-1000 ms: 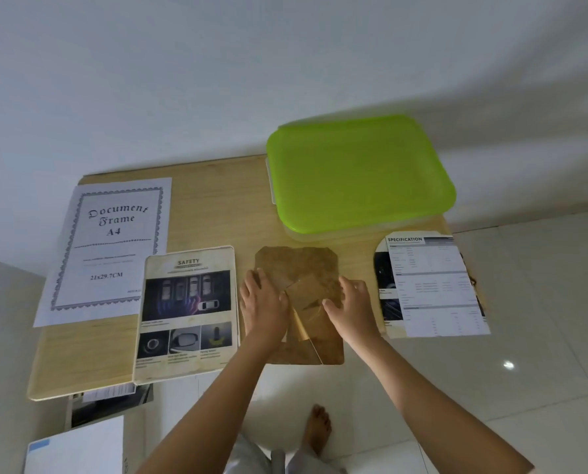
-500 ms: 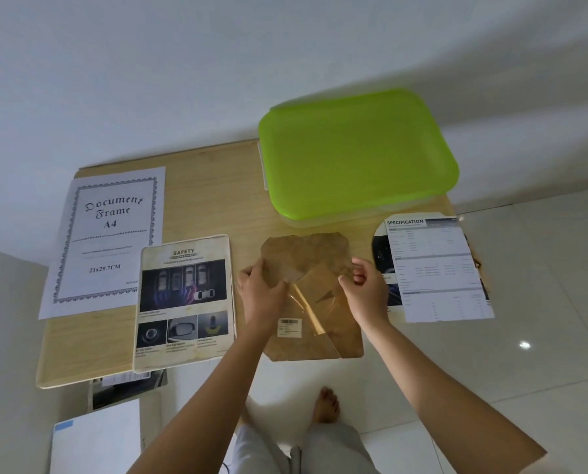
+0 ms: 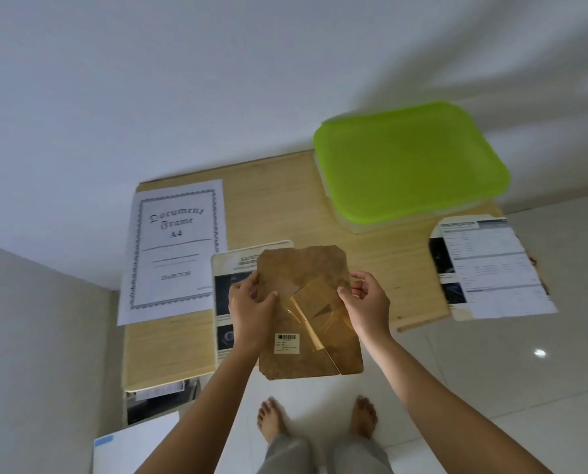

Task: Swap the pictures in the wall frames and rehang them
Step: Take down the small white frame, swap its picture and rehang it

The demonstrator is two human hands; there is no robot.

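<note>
Two hands grip the brown backing board (image 3: 306, 313) at frame centre: left hand (image 3: 251, 311) and right hand (image 3: 367, 307) pinch its side edges, fingers closed. Its long axis runs bottom to top, lifted over the bench (image 3: 278, 200), overlapping the safety picture (image 3: 231, 271).

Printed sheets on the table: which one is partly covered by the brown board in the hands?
The SAFETY sheet, the middle one. The brown backing board overlaps its right side. The Document Frame A4 sheet and the SPECIFICATION sheet lie uncovered.

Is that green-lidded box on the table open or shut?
Shut: the green lid sits flat over the clear box.
</note>
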